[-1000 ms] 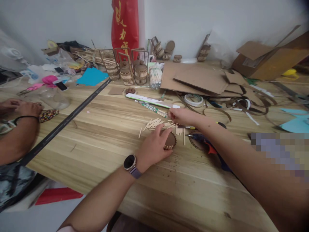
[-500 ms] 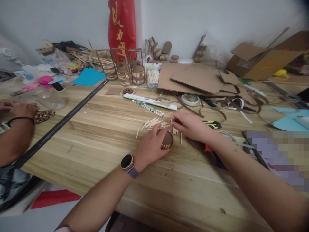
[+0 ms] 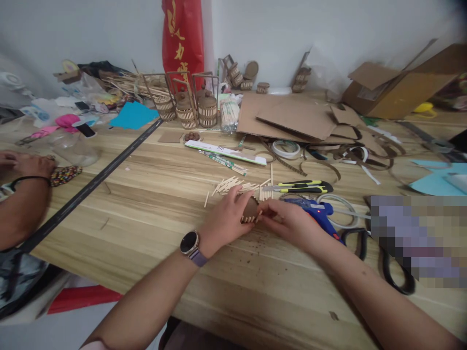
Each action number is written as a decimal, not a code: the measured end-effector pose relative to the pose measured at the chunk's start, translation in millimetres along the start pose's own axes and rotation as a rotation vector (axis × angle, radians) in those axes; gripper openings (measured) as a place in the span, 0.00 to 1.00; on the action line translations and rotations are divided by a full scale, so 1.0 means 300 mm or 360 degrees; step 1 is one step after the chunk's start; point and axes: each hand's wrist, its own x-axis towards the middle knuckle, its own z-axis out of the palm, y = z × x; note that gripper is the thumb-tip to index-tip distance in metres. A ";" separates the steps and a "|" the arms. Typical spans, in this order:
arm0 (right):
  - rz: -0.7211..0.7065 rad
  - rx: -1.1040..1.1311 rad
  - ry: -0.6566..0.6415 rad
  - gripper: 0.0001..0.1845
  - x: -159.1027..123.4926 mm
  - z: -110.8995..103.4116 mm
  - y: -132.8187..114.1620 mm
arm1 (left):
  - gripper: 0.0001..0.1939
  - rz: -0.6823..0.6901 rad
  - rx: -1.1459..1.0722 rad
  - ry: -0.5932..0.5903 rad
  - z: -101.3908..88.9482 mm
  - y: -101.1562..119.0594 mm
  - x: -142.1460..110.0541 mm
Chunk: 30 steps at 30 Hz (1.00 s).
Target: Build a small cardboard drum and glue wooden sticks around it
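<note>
My left hand (image 3: pixel 226 218), with a watch on the wrist, is closed around a small round brown cardboard piece (image 3: pixel 251 210) edged with short wooden sticks, holding it on the wooden table (image 3: pixel 153 204). My right hand (image 3: pixel 286 221) pinches a short stick against the right side of that piece. A loose heap of short wooden sticks (image 3: pixel 237 185) lies just behind both hands.
A blue glue gun (image 3: pixel 315 210), a yellow-black utility knife (image 3: pixel 302 186) and black scissors (image 3: pixel 386 262) lie to the right. Cardboard sheets (image 3: pixel 292 116), tape rolls and finished stick baskets (image 3: pixel 189 109) fill the back. Another person's arm (image 3: pixel 22 194) rests at the left by a long black ruler (image 3: pixel 91 187).
My right hand drew back from the stick heap with a stick and came down to the right edge of the round piece, uncovering the glue gun and knife. My left hand stayed.
</note>
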 end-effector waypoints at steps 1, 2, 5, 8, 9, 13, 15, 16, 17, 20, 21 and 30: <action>-0.0022 -0.0012 -0.0004 0.06 0.000 0.003 -0.001 | 0.35 0.0001 -0.0006 0.0000 -0.001 0.000 0.000; -0.0040 -0.0020 -0.0005 0.06 0.000 0.006 -0.001 | 0.35 0.0004 -0.0012 0.0003 -0.001 0.000 0.000; -0.0066 -0.0052 -0.0005 0.06 -0.003 0.016 0.002 | 0.35 0.0023 -0.0021 0.0009 0.000 -0.002 0.000; -0.0083 -0.0084 -0.0008 0.06 -0.006 0.023 0.009 | 0.35 0.0035 -0.0017 0.0005 0.001 -0.005 -0.001; -0.0095 -0.0093 -0.0008 0.06 -0.006 0.025 0.011 | 0.35 0.0038 -0.0019 0.0007 0.002 -0.005 -0.001; -0.0161 -0.0142 -0.0008 0.06 -0.005 0.034 0.018 | 0.35 0.0045 -0.0035 0.0022 0.002 -0.005 -0.002; -0.0209 -0.0190 0.0005 0.06 -0.005 0.038 0.020 | 0.35 0.0037 -0.0035 0.0019 0.001 -0.004 -0.002; -0.0232 -0.0214 0.0016 0.06 -0.005 0.040 0.020 | 0.35 0.0032 -0.0034 0.0016 0.001 -0.003 -0.001; -0.0252 -0.0237 0.0027 0.07 -0.006 0.041 0.021 | 0.35 0.0028 -0.0035 0.0013 0.000 -0.003 -0.001; -0.0283 -0.0290 0.0038 0.08 -0.007 0.043 0.020 | 0.35 0.0029 -0.0038 0.0017 -0.001 -0.003 0.000; -0.0286 -0.0302 0.0035 0.08 -0.007 0.044 0.020 | 0.35 0.0033 -0.0038 0.0019 -0.001 -0.003 0.000; -0.0321 -0.0338 0.0060 0.09 -0.006 0.054 0.024 | 0.36 0.0038 -0.0069 0.0006 -0.010 0.002 0.002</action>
